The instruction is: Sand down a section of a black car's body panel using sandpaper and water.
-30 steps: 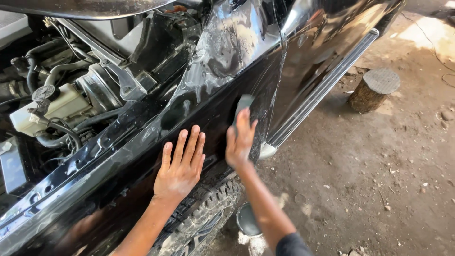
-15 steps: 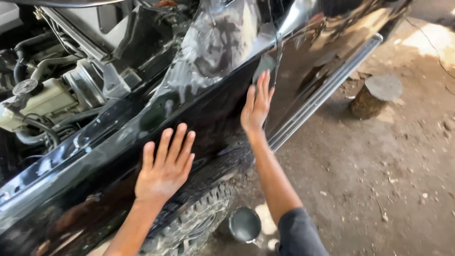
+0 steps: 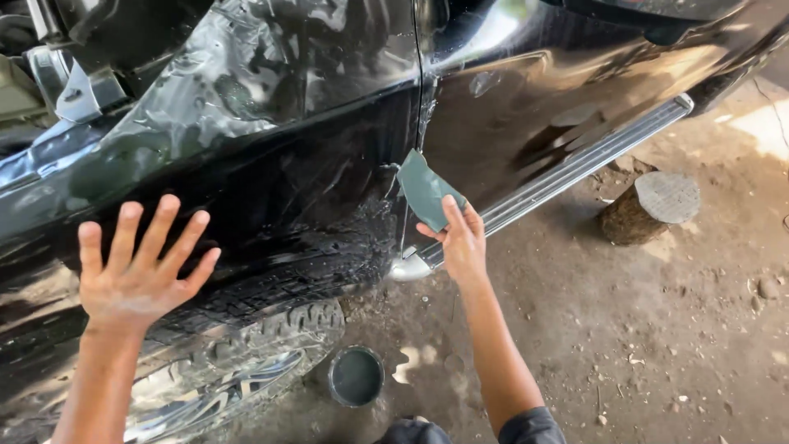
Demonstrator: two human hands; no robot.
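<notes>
Against the black car's front fender (image 3: 271, 156) I see my left hand (image 3: 136, 271) pressed flat, fingers spread wide, holding nothing. Beside the door seam, my right hand (image 3: 460, 242) pinches the lower corner of a grey-green sanding sheet (image 3: 426, 191). The sheet rises up-left from my fingertips, long axis tilted, touching the door panel (image 3: 534, 107). My right hand is much nearer it.

Left hand (image 3: 136, 267) spread flat on black fender (image 3: 271, 164); right hand (image 3: 460, 238) pinching a grey-green sheet (image 3: 423, 189) against the door (image 3: 534, 107).
</notes>
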